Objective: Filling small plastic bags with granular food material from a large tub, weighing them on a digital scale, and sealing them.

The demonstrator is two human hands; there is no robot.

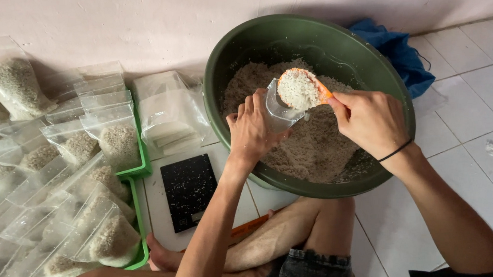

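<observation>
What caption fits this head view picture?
Right hand tips a scoop of grain toward a bag held by the left hand.

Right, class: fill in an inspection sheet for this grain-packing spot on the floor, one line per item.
Surface: white tiled floor, pale wall behind.
Job's things: green basin of whitish grain; orange scoop, heaped; clear bag over the basin.
Clutter: filled bags in green trays; empty bags; black scale; blue cloth.
Grips: left hand holds the bag; right hand holds the scoop.
Cables: nothing seen.
Surroundings: the person's own bare legs; nobody else.
</observation>
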